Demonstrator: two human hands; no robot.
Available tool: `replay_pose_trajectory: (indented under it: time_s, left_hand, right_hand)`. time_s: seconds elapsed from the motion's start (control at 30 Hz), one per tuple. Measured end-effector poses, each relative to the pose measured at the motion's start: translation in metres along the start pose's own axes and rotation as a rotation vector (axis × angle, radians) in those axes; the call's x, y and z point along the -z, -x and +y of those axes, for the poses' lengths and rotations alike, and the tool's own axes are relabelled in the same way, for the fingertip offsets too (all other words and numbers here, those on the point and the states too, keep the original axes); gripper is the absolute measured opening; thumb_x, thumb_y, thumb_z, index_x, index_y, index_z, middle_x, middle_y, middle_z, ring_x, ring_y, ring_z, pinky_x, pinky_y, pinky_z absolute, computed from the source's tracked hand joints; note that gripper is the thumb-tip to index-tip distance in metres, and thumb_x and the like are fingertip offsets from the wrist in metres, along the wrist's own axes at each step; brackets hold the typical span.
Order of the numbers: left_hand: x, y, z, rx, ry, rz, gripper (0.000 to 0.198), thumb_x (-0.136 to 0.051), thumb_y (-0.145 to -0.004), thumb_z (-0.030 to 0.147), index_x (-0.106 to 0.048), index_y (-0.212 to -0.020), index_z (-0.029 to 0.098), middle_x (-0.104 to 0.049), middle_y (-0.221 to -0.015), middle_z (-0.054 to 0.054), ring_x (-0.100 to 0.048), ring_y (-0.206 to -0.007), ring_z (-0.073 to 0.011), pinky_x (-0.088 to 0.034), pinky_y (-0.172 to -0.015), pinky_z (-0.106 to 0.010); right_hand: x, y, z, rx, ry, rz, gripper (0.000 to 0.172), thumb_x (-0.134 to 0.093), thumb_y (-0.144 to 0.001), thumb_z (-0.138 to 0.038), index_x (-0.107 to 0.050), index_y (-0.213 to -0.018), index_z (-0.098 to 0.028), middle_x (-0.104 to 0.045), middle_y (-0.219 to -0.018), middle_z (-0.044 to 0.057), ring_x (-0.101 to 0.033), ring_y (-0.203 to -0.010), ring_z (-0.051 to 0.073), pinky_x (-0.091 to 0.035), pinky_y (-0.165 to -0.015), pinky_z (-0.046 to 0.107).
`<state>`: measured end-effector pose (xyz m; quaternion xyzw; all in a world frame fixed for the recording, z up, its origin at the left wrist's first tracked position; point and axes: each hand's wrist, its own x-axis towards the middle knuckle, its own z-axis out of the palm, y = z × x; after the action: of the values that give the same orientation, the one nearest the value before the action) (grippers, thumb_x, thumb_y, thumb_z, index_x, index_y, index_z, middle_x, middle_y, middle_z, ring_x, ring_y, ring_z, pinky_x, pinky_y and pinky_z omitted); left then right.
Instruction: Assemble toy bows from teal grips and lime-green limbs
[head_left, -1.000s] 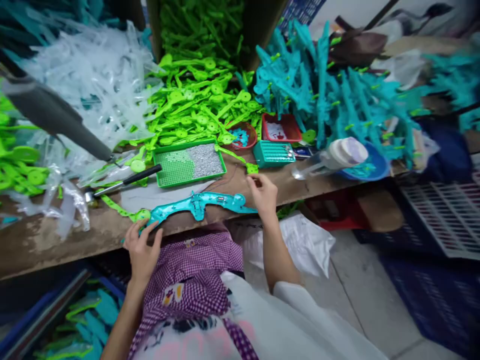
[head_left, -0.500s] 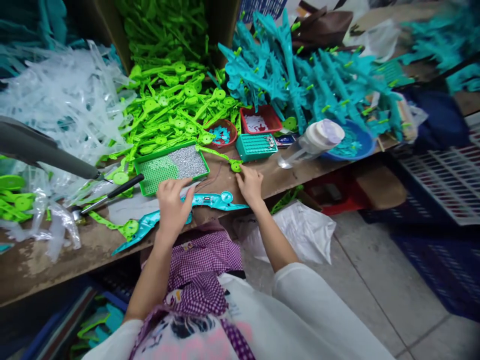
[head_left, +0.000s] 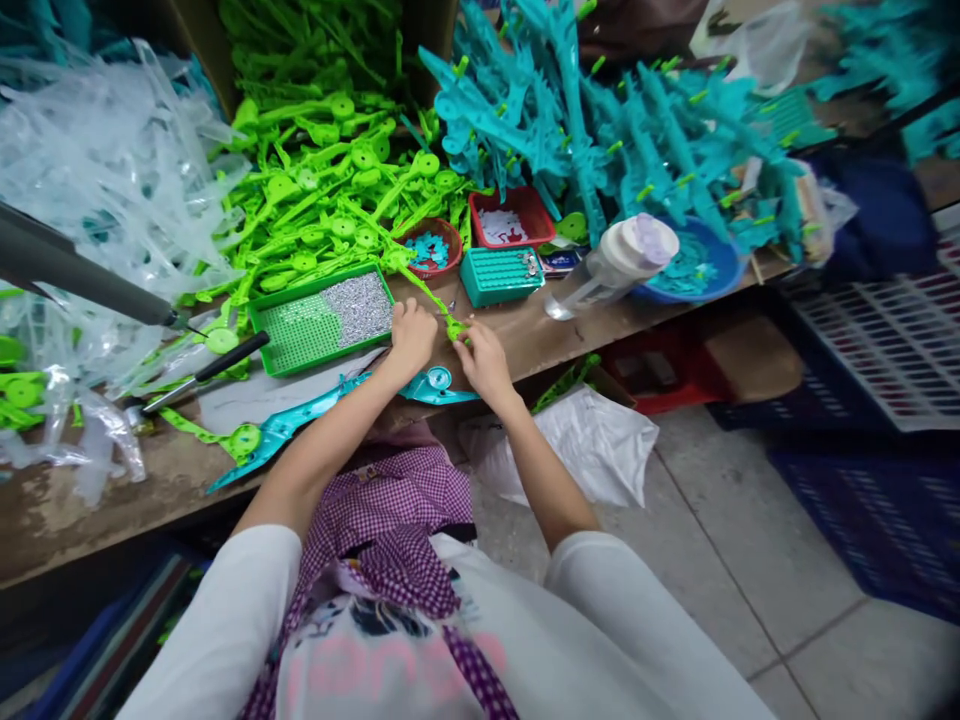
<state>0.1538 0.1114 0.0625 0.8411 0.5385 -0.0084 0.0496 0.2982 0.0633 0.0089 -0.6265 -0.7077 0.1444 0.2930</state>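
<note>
My right hand (head_left: 486,360) pinches the round end of a bright green plastic part (head_left: 433,294), whose long thin arm slants up and left toward a heap of similar pieces. Left of it, my left hand (head_left: 412,335) has its fingers curled down beside the corner of a green tray (head_left: 319,367); whatever they hold is hidden. That tray carries small silvery metal pieces on one side. Below my hands a long turquoise plastic part (head_left: 296,418) lies along the table edge, partly covered by my left forearm. Another green part (head_left: 241,440) rests at its left end.
A teal box (head_left: 501,288), red baskets (head_left: 536,238), a clear bottle (head_left: 600,275) and a blue bowl (head_left: 739,280) stand to the right. Green parts (head_left: 315,190), turquoise parts (head_left: 540,120) and translucent parts (head_left: 127,180) are heaped behind. A black-handled screwdriver (head_left: 229,362) lies left.
My left hand has moved right and forward, from over the turquoise part to beside the green part. My right hand stays at the green part's round end. The view has shifted slightly.
</note>
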Motion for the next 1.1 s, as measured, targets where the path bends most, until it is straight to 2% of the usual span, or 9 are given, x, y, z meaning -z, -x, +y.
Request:
replay_pose_trajectory:
  time_s: [0.1,0.17,0.33,0.5,0.67,0.8,0.87,0.97,1.1]
  left_hand:
    - [0.012,0.003,-0.010,-0.017,0.016,-0.013,0.025,-0.047,-0.090,0.013,-0.071,-0.094,0.010,-0.069,-0.100,-0.018,-0.047,-0.110,-0.0314,-0.028,-0.095,-0.046]
    - [0.025,0.017,-0.025,-0.027,0.077,0.046,0.021,-0.051,-0.089,0.019,-0.070,-0.089,0.012,-0.069,-0.098,-0.016,-0.049,-0.107,-0.0317,-0.030,-0.093,-0.046]
    - [0.050,0.096,-0.073,0.030,0.413,0.411,0.016,-0.057,-0.087,0.030,-0.064,-0.076,0.022,-0.068,-0.082,-0.005,-0.054,-0.092,-0.0241,-0.036,-0.089,-0.041]
    - [0.023,0.170,-0.095,0.120,0.646,0.507,0.017,-0.060,-0.084,0.033,-0.062,-0.071,0.022,-0.065,-0.073,-0.001,-0.056,-0.078,-0.0189,-0.043,-0.080,-0.034]
    - [-0.015,0.188,-0.093,0.221,0.672,0.576,0.015,-0.063,-0.084,0.030,-0.063,-0.072,0.020,-0.067,-0.073,-0.002,-0.057,-0.079,-0.0189,-0.044,-0.079,-0.033]
    - [-0.007,0.196,-0.078,0.172,0.663,0.657,0.011,-0.064,-0.086,0.026,-0.064,-0.076,0.020,-0.068,-0.075,-0.001,-0.058,-0.078,-0.0179,-0.045,-0.080,-0.033]
    - [0.001,0.203,-0.065,0.089,0.623,0.660,0.008,-0.064,-0.087,0.026,-0.066,-0.081,0.021,-0.069,-0.078,-0.001,-0.060,-0.080,-0.0181,-0.044,-0.082,-0.034]
    - [0.005,0.212,-0.047,-0.045,0.574,0.607,0.010,-0.060,-0.090,0.027,-0.068,-0.087,0.022,-0.071,-0.083,-0.004,-0.062,-0.081,-0.0191,-0.044,-0.081,-0.036]
    - [-0.006,0.222,-0.045,0.040,0.610,0.574,0.017,-0.062,-0.089,0.032,-0.068,-0.102,0.022,-0.070,-0.098,-0.007,-0.064,-0.093,-0.0209,-0.048,-0.085,-0.037]
  right_hand:
    - [0.003,0.008,-0.014,-0.035,-0.060,-0.002,0.019,-0.043,-0.094,-0.029,-0.058,-0.095,-0.016,-0.052,-0.140,0.022,-0.046,-0.133,0.030,-0.039,-0.107,0.047]
    - [0.010,0.020,-0.024,-0.048,-0.091,-0.016,0.023,-0.039,-0.096,-0.032,-0.056,-0.101,-0.017,-0.055,-0.136,0.020,-0.052,-0.127,0.028,-0.044,-0.102,0.047]
    - [0.016,0.056,-0.044,0.000,-0.042,-0.077,0.026,-0.039,-0.098,-0.036,-0.057,-0.104,-0.018,-0.064,-0.123,0.017,-0.060,-0.110,0.027,-0.046,-0.096,0.045]
    - [-0.007,0.052,-0.043,-0.101,0.014,-0.096,0.032,-0.056,-0.091,-0.042,-0.057,-0.111,-0.018,-0.067,-0.112,0.016,-0.058,-0.106,0.030,-0.045,-0.092,0.045]
    - [0.001,0.040,-0.037,-0.106,0.042,-0.197,0.048,-0.065,-0.085,-0.046,-0.056,-0.122,-0.016,-0.063,-0.120,0.016,-0.055,-0.113,0.034,-0.043,-0.095,0.050]
    - [0.029,0.054,-0.071,-0.001,-0.044,-0.084,0.067,-0.065,-0.083,-0.054,-0.049,-0.137,-0.019,-0.051,-0.140,0.019,-0.045,-0.132,0.035,-0.037,-0.106,0.056]
    - [0.032,0.065,-0.101,0.183,-0.252,-0.166,0.072,-0.066,-0.082,-0.056,-0.044,-0.143,-0.023,-0.050,-0.142,0.015,-0.046,-0.134,0.030,-0.041,-0.107,0.050]
    - [0.023,0.076,-0.140,0.397,-0.532,-0.356,0.045,-0.056,-0.092,-0.046,-0.055,-0.133,-0.026,-0.063,-0.128,0.009,-0.058,-0.120,0.021,-0.049,-0.101,0.040]
    - [0.020,0.067,-0.148,0.206,-0.621,-0.191,0.029,-0.047,-0.097,-0.040,-0.071,-0.098,-0.024,-0.072,-0.096,0.005,-0.067,-0.094,0.019,-0.054,-0.087,0.038]
